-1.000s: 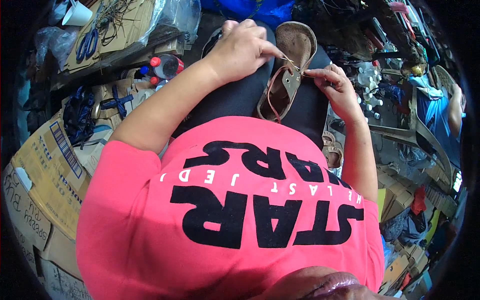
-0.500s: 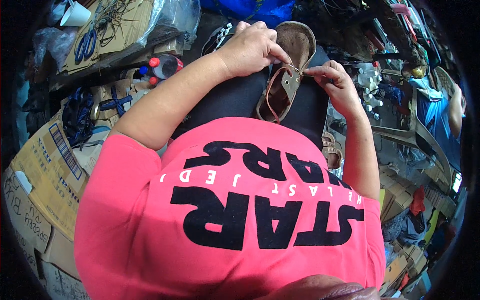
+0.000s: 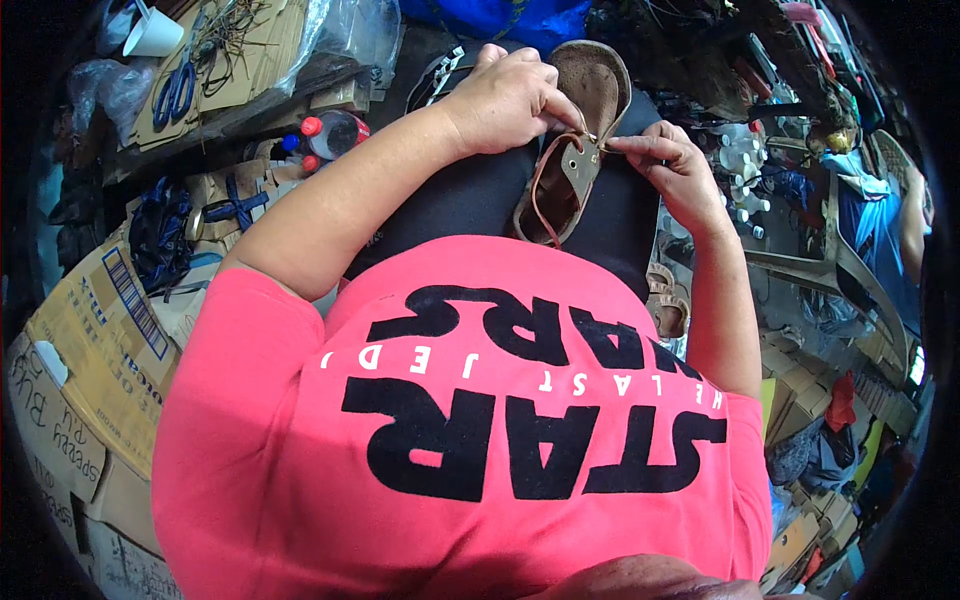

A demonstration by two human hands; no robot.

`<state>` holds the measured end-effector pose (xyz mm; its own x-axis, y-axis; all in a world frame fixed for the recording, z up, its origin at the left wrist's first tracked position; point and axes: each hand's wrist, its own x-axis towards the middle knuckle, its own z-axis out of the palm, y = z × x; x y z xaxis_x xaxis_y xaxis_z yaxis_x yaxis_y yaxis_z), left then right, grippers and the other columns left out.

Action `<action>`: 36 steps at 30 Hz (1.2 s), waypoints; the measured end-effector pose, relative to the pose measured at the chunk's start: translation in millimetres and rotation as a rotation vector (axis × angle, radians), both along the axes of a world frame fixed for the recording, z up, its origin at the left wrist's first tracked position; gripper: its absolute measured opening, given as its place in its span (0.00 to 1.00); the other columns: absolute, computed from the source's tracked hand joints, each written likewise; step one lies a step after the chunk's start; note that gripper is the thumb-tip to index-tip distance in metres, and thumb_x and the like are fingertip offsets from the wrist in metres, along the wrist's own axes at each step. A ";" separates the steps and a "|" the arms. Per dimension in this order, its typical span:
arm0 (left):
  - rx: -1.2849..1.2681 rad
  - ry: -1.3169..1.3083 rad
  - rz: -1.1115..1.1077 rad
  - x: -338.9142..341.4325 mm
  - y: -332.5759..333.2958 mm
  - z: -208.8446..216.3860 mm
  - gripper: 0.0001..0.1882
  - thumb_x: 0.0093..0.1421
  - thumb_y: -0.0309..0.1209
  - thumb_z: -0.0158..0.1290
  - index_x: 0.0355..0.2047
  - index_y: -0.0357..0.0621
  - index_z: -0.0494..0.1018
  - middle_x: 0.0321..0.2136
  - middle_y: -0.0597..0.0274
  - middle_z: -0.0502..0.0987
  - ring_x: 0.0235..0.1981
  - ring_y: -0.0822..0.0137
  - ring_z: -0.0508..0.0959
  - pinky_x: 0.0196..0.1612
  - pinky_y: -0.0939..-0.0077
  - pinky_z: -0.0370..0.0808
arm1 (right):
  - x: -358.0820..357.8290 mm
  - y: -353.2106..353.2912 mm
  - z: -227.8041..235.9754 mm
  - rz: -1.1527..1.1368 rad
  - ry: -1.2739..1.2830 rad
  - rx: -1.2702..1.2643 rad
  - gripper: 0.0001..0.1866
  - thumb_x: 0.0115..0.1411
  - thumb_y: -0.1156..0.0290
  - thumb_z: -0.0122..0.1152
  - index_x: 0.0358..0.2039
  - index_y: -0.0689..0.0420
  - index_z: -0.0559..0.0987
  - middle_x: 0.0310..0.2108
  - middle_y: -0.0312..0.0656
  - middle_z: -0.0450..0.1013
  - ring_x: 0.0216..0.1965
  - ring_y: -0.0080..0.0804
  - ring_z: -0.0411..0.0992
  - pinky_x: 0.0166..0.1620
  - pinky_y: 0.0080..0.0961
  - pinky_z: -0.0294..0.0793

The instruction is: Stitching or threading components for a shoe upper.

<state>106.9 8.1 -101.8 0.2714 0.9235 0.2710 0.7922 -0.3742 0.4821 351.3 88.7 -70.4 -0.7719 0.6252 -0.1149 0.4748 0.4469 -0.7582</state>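
A brown leather shoe (image 3: 590,80) lies across my dark-trousered lap, its rounded toe pointing away from me. Its side flap carries metal eyelets, and a thin reddish-brown lace (image 3: 541,185) loops along the opening toward the heel. My left hand (image 3: 515,100) is closed beside the left edge of the shoe, thumb and forefinger pinching the lace near the base of the toe part. From the other side my right hand (image 3: 665,165) pinches at the lace by the flap, with thumb and forefinger together. The exact fingertip contact is too small to make out clearly.
Blue-handled scissors (image 3: 174,94) lie on cardboard at the far left, near a white cup (image 3: 153,34). Red-capped bottles (image 3: 335,134) stand left of my lap. More brown shoes (image 3: 668,312) sit by my right thigh. Another person's arm (image 3: 912,225) shows at the right.
Both hands hold nearly the same pose at the shoe. The whole view has shifted very slightly.
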 end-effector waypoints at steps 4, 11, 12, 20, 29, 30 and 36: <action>0.034 -0.020 -0.048 0.6 10.2 -3.5 0.08 0.50 0.35 0.59 0.31 0.68 0.82 0.21 0.74 0.67 0.33 0.69 0.68 0.41 0.68 0.58 | 2.6 6.5 -7.0 0.014 0.046 -0.075 0.23 0.46 0.87 0.55 0.39 0.49 0.84 0.24 0.33 0.68 0.32 0.24 0.66 0.40 0.20 0.68; 0.107 0.157 -0.195 -3.1 21.1 12.5 0.10 0.52 0.30 0.56 0.31 0.65 0.81 0.26 0.69 0.68 0.37 0.65 0.69 0.43 0.64 0.60 | -3.4 8.7 -2.6 0.020 -0.023 -0.028 0.15 0.53 0.81 0.59 0.39 0.48 0.83 0.24 0.33 0.67 0.30 0.25 0.65 0.38 0.19 0.69; 0.109 0.159 -0.199 -2.7 18.1 15.3 0.10 0.52 0.30 0.56 0.31 0.65 0.81 0.26 0.69 0.68 0.37 0.65 0.69 0.43 0.64 0.60 | -2.8 6.7 -2.0 0.016 -0.022 -0.027 0.15 0.53 0.81 0.59 0.39 0.48 0.83 0.24 0.33 0.67 0.30 0.25 0.65 0.38 0.19 0.69; 0.045 0.130 -0.130 -1.5 7.9 10.6 0.14 0.50 0.28 0.58 0.35 0.65 0.82 0.24 0.71 0.66 0.35 0.66 0.68 0.42 0.68 0.59 | 3.2 -4.0 -5.7 -0.018 0.013 -0.069 0.22 0.51 0.89 0.52 0.43 0.53 0.82 0.27 0.30 0.64 0.32 0.18 0.63 0.40 0.12 0.65; -0.028 -0.010 -0.157 -2.8 28.0 -5.9 0.11 0.50 0.29 0.59 0.32 0.65 0.82 0.24 0.71 0.68 0.34 0.67 0.69 0.42 0.69 0.62 | 0.9 6.6 -15.5 -0.032 0.094 -0.248 0.16 0.54 0.80 0.60 0.42 0.48 0.83 0.23 0.29 0.61 0.29 0.21 0.62 0.38 0.14 0.64; -0.026 -0.006 -0.156 -3.0 29.8 -6.2 0.11 0.50 0.29 0.59 0.32 0.65 0.82 0.24 0.71 0.68 0.34 0.67 0.69 0.42 0.69 0.62 | 0.2 7.1 -15.8 -0.030 0.098 -0.245 0.16 0.54 0.80 0.60 0.42 0.48 0.83 0.23 0.29 0.61 0.29 0.21 0.62 0.38 0.14 0.64; 0.003 0.047 -0.102 -1.2 10.8 -2.5 0.12 0.47 0.30 0.60 0.32 0.65 0.82 0.23 0.73 0.71 0.36 0.65 0.70 0.42 0.67 0.63 | 3.8 -5.7 -18.1 -0.006 0.078 -0.026 0.17 0.53 0.79 0.61 0.42 0.47 0.82 0.24 0.32 0.66 0.31 0.23 0.65 0.38 0.17 0.67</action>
